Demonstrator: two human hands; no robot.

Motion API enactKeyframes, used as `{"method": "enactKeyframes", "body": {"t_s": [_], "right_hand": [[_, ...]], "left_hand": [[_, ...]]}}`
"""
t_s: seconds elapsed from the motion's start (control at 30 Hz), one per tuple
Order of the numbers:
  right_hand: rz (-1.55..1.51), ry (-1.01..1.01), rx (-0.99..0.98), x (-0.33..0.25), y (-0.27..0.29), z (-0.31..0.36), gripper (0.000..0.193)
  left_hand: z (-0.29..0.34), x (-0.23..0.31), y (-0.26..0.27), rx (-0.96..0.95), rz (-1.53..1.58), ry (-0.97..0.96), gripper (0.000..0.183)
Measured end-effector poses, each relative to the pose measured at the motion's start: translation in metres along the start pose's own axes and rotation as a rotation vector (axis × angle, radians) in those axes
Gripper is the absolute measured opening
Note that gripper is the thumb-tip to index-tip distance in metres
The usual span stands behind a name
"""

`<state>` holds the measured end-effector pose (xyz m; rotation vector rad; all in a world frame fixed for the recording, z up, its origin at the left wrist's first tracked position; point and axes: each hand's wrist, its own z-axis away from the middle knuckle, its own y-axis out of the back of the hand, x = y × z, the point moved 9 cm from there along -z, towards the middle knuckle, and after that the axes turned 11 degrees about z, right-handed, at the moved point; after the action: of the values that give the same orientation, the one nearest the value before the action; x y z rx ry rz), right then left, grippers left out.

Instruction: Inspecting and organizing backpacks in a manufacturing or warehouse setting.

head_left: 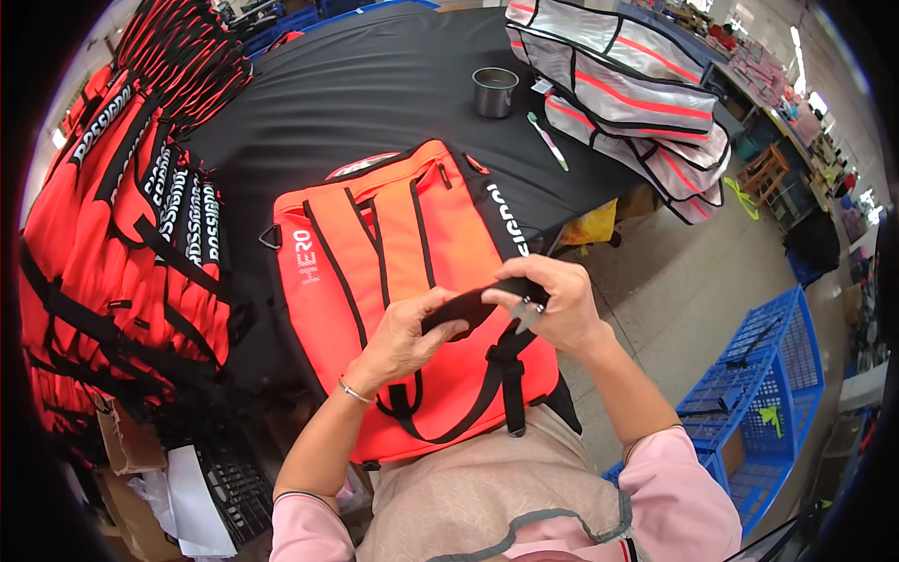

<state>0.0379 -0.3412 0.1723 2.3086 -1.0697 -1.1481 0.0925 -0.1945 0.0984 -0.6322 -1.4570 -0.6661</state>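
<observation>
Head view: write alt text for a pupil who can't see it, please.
A person's left hand and right hand hold a black strip over a red backpack at a black-covered table; the right hand also holds what look like metal snips. Red bags crowd the left.

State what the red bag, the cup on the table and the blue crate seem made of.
Red bag: probably matte synthetic fabric, from its soft folds and black trim. Cup: likely smooth metal, from its grey sheen. Blue crate: apparently moulded plastic, evenly coloured, with latticed walls.
</observation>
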Motion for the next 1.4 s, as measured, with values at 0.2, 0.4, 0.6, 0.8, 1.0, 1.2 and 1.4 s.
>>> {"method": "enactKeyframes", "body": {"t_s": [0.2, 0.4, 0.6, 0.8, 1.0, 1.2, 1.4], "right_hand": [[-0.547, -0.569, -0.427, 0.059, -0.102, -0.007, 0.022], [-1.085, -0.944, -0.63, 0.065, -0.181, 0.055, 0.032], [-0.599, -0.87, -0.45, 0.07, -0.116, 0.054, 0.036], [-0.174, -0.535, -0.208, 0.019, -0.044, 0.054, 0.024], [-0.036, -0.428, -0.176, 0.016, -0.048, 0.054, 0.017], [0.017, -0.338, -0.17, 0.014, -0.052, 0.049, 0.015], [-0.006, -0.332, -0.255, 0.024, -0.057, 0.051, 0.015]], "left_hand": [[0.019, 0.008, 0.015, 0.205, -0.257, -0.405, 0.031], [0.029, -0.003, 0.028, 0.26, -0.262, -0.454, 0.026], [0.032, -0.03, 0.038, 0.345, 0.007, -0.373, 0.027], [0.028, -0.044, 0.023, 0.331, 0.013, -0.284, 0.024], [0.025, -0.044, 0.019, 0.325, -0.031, -0.29, 0.024], [0.024, -0.046, 0.018, 0.319, -0.041, -0.279, 0.025], [0.023, -0.049, 0.016, 0.287, -0.047, -0.246, 0.025]]}}
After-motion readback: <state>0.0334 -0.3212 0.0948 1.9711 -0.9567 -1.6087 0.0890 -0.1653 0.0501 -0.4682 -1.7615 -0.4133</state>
